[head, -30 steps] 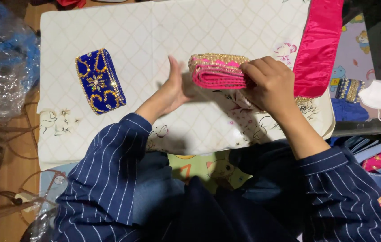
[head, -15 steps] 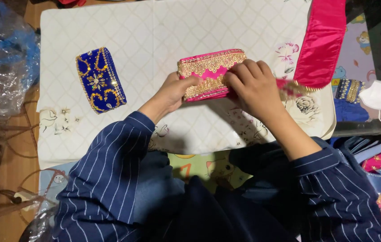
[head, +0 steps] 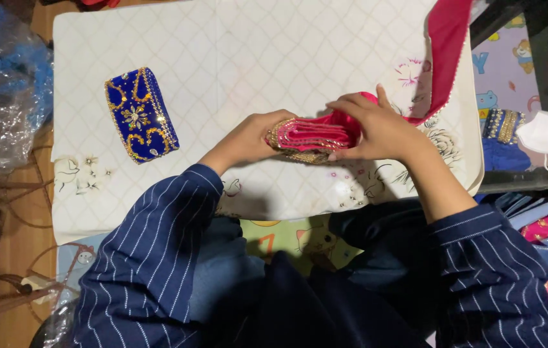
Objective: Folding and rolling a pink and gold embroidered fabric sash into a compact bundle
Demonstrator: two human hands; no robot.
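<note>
Quilted white mat (head: 235, 58); hands (head: 325, 134) grip folded beaded pink trim (head: 309, 135).

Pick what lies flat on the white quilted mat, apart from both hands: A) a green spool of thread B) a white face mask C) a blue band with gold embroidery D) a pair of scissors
C: the blue band with gold embroidery lies alone on the white quilted mat, to the left of the left hand, while both hands, left and right hand, hold the folded pink trim.

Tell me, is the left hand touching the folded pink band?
Touching. The head view shows the left hand gripping the left end of the folded pink band, with no gap between them.
</note>
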